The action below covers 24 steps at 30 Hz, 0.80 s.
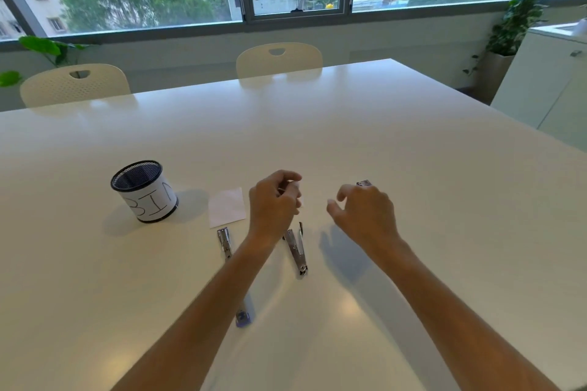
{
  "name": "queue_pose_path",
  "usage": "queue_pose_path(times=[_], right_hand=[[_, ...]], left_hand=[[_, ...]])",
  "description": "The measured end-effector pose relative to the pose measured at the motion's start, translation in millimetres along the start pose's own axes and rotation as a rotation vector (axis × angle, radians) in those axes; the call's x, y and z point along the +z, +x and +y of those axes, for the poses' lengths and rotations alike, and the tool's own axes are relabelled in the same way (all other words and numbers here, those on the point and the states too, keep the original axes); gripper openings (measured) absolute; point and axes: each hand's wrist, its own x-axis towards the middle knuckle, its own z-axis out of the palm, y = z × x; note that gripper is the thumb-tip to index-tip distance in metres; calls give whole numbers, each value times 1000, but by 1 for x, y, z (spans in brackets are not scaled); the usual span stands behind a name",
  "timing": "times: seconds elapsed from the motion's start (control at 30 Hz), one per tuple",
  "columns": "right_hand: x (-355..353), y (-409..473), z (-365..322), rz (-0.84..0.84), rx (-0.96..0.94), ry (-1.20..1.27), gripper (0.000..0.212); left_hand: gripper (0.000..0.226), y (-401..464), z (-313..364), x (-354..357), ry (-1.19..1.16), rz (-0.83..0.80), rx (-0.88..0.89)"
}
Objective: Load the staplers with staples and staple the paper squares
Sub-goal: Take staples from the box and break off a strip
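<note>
Open stapler below left hand (pinching something tiny, unclear); right hand loosely curled, empty.

Head camera looks forward and down across the table, seemingly close.

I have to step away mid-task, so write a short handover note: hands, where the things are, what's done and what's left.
Left hand: fingers curled, pinching something small, probably staples; too small to be sure.
Right hand: loosely curled above the table, holding nothing, just in front of a small box.
Two staplers lie swung open: one beside the left forearm, one between the arms.
Paper square lies flat beside the mesh cup marked BIN.
Done: staplers opened.
Left: load both, then staple the paper.
</note>
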Motion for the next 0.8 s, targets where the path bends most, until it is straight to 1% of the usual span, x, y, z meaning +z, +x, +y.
queue_pose_path(times=[0.2,0.4,0.5,0.6,0.8], right_hand=[[-4,22,54,4,130,-44,24],[-3,40,91,-63,195,-31,16],[-2,47,101,-68,170,-23,21],[0,53,106,-58,119,11,25],[8,62,106,-151,46,62,28]], left_hand=[[20,23,11,50,154,-201,44],[21,33,11,94,373,-337,71],[25,35,7,109,479,-397,86],[35,37,1,120,568,-440,58],[54,41,-8,130,646,-456,48]])
